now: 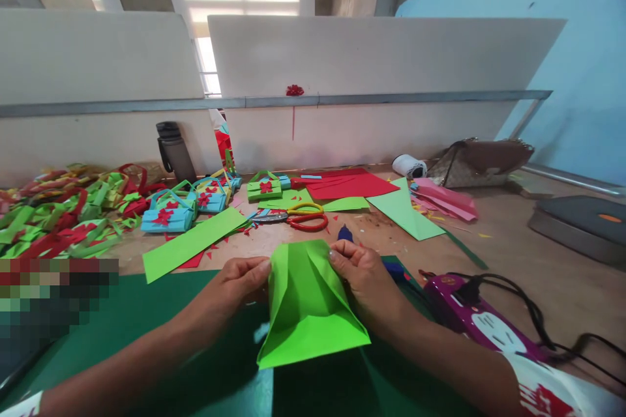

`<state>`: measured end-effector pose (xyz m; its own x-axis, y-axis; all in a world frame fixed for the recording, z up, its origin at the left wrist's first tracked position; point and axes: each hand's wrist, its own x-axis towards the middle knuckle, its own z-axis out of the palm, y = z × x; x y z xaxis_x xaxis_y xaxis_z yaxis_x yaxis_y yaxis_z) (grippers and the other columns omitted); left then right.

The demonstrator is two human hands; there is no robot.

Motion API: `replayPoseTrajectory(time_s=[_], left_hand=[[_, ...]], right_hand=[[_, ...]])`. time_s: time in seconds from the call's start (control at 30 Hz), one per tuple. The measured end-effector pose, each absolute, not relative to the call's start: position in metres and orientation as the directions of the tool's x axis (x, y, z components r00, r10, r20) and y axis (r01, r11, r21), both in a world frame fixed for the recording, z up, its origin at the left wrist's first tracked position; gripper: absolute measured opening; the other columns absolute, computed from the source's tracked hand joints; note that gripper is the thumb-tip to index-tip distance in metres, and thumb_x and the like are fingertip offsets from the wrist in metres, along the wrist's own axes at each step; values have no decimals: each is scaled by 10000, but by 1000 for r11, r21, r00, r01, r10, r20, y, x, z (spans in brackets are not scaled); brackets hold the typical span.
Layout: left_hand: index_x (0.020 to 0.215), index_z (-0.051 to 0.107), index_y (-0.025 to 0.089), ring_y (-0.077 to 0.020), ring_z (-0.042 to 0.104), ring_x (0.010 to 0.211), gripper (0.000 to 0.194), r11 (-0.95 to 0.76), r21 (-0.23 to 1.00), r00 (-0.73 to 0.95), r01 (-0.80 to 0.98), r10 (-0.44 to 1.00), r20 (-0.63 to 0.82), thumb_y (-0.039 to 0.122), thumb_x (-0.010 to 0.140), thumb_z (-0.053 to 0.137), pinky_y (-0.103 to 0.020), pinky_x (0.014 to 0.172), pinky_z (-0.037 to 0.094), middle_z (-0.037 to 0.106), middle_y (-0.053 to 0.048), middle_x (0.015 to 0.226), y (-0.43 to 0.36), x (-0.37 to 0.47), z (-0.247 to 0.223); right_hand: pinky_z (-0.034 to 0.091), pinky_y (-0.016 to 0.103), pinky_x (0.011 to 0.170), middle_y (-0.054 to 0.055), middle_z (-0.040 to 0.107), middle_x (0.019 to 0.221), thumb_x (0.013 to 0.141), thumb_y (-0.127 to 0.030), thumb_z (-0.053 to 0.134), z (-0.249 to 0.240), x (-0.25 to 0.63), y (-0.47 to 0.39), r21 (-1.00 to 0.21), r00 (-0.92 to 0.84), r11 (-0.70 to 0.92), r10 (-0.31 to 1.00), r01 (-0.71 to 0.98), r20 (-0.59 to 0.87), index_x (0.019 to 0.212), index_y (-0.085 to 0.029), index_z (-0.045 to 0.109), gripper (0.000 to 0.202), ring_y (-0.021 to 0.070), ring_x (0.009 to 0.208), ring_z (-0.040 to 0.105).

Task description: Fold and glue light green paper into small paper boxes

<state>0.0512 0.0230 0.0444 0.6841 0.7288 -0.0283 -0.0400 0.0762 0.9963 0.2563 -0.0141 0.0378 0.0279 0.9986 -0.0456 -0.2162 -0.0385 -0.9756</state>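
Observation:
A folded piece of bright green paper [313, 300] is held up above the dark green mat [205, 352], its lower flap spread toward me. My left hand [247, 280] pinches its upper left edge between thumb and fingers. On the opposite edge, my right hand [362, 273] grips the paper the same way. Just behind my right hand lies a blue tool with a pointed tip [345, 232], mostly hidden by that hand. Scissors [306, 216] with red and yellow handles rest beyond the paper.
Small blue paper bags [167, 219] and a heap of paper pieces [63, 215] lie left. Red sheets [352, 184] are at the back. A purple power strip [482, 319] with black cords sits right, near a dark case [581, 225]. A bottle [175, 153] stands behind.

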Motion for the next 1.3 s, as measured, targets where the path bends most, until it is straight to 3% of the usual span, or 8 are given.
replayPoseTrajectory(time_s=[0.23,0.37,0.5,0.63,0.73,0.87,1.07,1.3], left_hand=[[787,684,109,-157,618,555,320,334,942,516,21,803,-297,423,728,688,-237,552,489,680,-47,636,11,51,45],[857,674,117,-175,645,556,311,436,900,437,9,808,-396,386,707,714,-267,557,514,697,-51,652,6,41,40],[847,655,107,-173,655,561,292,463,886,414,-11,809,-418,333,681,740,-243,536,506,701,-52,653,3,34,33],[826,610,136,-170,654,546,309,489,867,383,-100,823,-420,302,627,779,-270,558,526,695,-21,643,6,34,25],[816,567,159,-153,657,556,361,479,855,336,-199,853,-400,233,566,816,-243,563,526,689,9,649,9,36,21],[908,539,171,-179,688,704,447,458,835,305,-304,878,-370,163,553,811,-244,643,536,713,-21,798,11,42,24],[998,563,168,-244,696,773,460,478,818,356,-320,861,-364,197,599,789,-309,678,548,719,-75,894,6,49,29],[917,641,155,-206,691,701,355,475,846,342,-244,858,-383,276,621,796,-228,575,524,731,-66,810,2,44,29]], right_hand=[[400,207,464,-63,554,559,734,-361,644,38,252,-23,-987,-28,-113,994,-110,-110,924,-172,528,292,92,460,498],[434,237,531,-54,549,574,840,-266,499,45,252,-29,-953,-91,-28,994,302,-59,1147,-162,476,325,122,525,548],[434,272,662,49,660,780,892,-192,404,52,257,-31,-675,-225,174,974,717,12,1168,-154,489,291,164,715,616],[368,289,578,87,651,691,828,-167,511,58,264,-30,-332,-219,177,971,927,-94,832,-143,616,108,207,654,599],[382,278,597,61,646,718,829,-170,509,62,265,-31,-475,-240,180,968,862,-69,752,-162,614,131,184,683,594],[463,236,606,48,636,918,804,-161,489,61,263,-29,-895,-248,-105,941,433,-231,1133,-170,527,332,153,782,609],[411,200,563,-13,580,681,738,-180,538,52,257,-26,-931,-403,-309,840,195,-363,833,-135,633,142,76,577,497],[212,182,414,-79,407,470,727,-198,565,54,252,-30,-936,-229,-229,929,266,-292,546,-149,512,195,39,439,299]])
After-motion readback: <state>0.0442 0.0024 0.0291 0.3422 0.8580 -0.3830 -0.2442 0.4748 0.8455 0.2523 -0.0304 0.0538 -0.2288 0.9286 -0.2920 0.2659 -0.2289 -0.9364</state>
